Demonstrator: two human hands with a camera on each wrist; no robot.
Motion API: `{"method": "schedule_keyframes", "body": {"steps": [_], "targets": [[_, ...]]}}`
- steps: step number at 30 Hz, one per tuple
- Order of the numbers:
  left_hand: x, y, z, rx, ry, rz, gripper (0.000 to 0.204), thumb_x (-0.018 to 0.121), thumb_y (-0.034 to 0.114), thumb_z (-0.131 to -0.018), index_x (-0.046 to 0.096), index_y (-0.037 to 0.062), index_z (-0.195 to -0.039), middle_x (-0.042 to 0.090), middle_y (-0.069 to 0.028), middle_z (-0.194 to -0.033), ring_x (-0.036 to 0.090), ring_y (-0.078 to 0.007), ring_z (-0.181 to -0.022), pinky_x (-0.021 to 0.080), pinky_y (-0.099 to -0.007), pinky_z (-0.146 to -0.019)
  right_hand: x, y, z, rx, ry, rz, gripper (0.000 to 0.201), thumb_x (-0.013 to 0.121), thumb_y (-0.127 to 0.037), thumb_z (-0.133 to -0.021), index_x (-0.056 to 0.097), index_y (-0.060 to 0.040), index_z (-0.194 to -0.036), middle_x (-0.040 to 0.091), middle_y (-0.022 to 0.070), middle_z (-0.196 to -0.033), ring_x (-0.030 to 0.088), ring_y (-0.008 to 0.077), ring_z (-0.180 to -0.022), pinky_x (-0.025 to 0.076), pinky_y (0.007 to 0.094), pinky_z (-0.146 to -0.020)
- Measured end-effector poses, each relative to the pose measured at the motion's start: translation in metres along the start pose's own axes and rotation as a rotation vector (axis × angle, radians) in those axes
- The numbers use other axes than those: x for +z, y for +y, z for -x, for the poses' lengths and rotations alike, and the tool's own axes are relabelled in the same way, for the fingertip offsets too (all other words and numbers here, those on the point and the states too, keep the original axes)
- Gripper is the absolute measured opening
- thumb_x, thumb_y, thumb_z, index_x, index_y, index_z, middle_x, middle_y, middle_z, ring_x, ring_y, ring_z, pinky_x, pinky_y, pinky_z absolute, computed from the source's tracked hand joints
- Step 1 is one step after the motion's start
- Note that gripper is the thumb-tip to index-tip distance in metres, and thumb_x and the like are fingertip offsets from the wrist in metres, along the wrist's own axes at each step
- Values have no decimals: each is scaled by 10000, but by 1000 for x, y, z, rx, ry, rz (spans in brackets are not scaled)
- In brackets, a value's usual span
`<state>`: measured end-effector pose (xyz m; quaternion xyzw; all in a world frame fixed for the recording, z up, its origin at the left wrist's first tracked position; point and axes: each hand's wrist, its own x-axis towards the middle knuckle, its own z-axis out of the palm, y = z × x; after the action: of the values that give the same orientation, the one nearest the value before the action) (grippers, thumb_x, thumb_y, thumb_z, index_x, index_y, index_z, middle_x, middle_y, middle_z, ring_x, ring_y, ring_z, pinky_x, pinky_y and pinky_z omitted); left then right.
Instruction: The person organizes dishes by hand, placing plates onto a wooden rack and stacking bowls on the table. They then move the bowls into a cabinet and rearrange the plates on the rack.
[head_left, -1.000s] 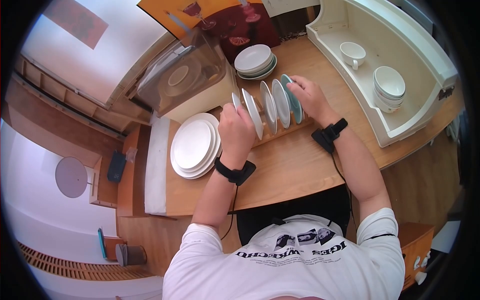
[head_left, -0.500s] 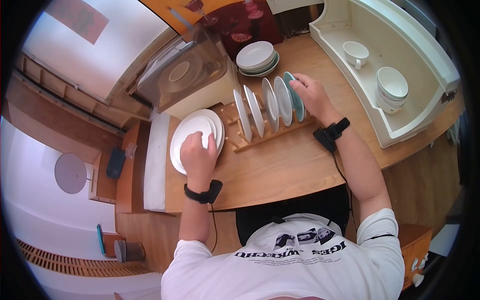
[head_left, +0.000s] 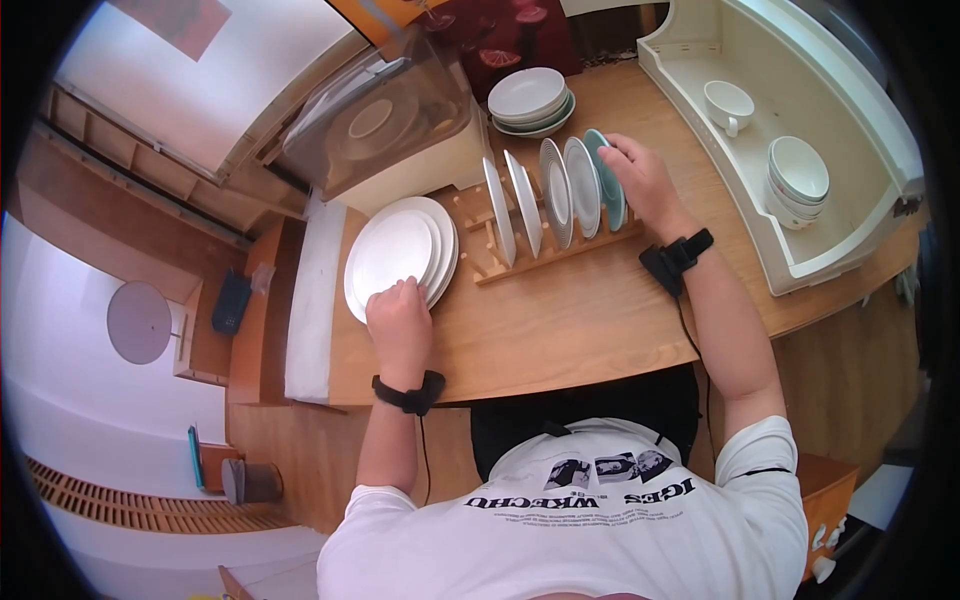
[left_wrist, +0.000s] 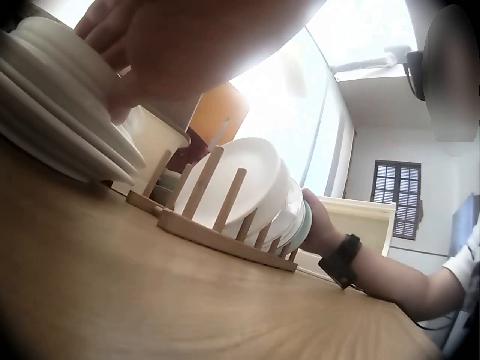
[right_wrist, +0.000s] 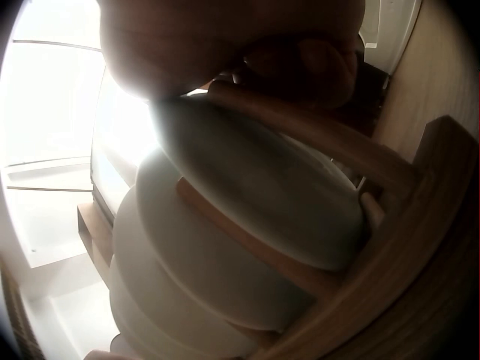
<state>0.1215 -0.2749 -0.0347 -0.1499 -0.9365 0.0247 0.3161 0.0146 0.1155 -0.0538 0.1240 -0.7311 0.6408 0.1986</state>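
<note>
Several white plates of different sizes lie in a stack on the table's left side. My left hand is at the near rim of the small white plate on top, its fingers bent over the edge; in the left wrist view the thumb reaches the rim. To the right, a wooden dish rack holds white plates, grey-rimmed plates and a teal plate upright in a row. With my right hand I grip the teal plate's upper edge at the rack's right end. Part of the fingers is hidden behind it.
Behind the rack stands a stack of bowls. A cream open cabinet at the right holds a white cup and stacked bowls. A bin with a clear lid stands at the back left. Wooden table lies in front.
My left hand has left the leftmost plate in the rack and moved left to the white stack, then down to its near rim. The right hand stays at the teal plate.
</note>
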Motion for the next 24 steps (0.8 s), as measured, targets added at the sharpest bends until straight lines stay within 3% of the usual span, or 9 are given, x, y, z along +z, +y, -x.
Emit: {"method": "schedule_keyframes", "body": {"steps": [9, 12, 16, 22, 24], "targets": [[-8, -2, -3, 61, 26, -8, 161, 694, 77, -920, 640, 59, -769, 650, -109, -651, 640, -335, -652, 479, -436, -688, 0, 0, -1, -24, 7, 8, 439, 603, -340, -1045, 692, 54, -1219, 746, 138, -957, 678, 182, -881, 535, 331, -806], [-17, -5, -8, 90, 104, -6, 112, 698, 71, -928, 670, 40, -824, 644, -124, -663, 632, -339, -648, 476, -444, -663, 0, 2, -1, -21, 11, 4, 439, 601, -340, -1046, 690, 53, -1220, 744, 142, -955, 677, 183, -880, 535, 330, -806], [-33, -9, -21, 77, 216, 18, 74, 709, 63, -952, 697, -8, -934, 624, -156, -688, 614, -341, -639, 465, -458, -639, 0, 0, -1, -24, 10, 15, 439, 601, -339, -1046, 688, 53, -1224, 745, 148, -956, 681, 190, -880, 537, 334, -806], [-40, -9, -48, 48, 305, 96, 107, 678, 70, -986, 698, 1, -907, 619, -147, -673, 596, -337, -601, 450, -430, -572, 0, 3, -2, -27, 9, 22, 435, 603, -338, -1040, 695, 52, -1209, 745, 167, -946, 690, 205, -872, 541, 345, -803], [-45, -3, -59, -35, 337, 203, 151, 660, 88, -1006, 697, -2, -890, 617, -151, -666, 595, -326, -587, 451, -402, -560, 1, 3, -1, -34, 16, 19, 436, 600, -342, -1040, 697, 52, -1201, 740, 168, -931, 688, 206, -862, 540, 345, -797]]}}
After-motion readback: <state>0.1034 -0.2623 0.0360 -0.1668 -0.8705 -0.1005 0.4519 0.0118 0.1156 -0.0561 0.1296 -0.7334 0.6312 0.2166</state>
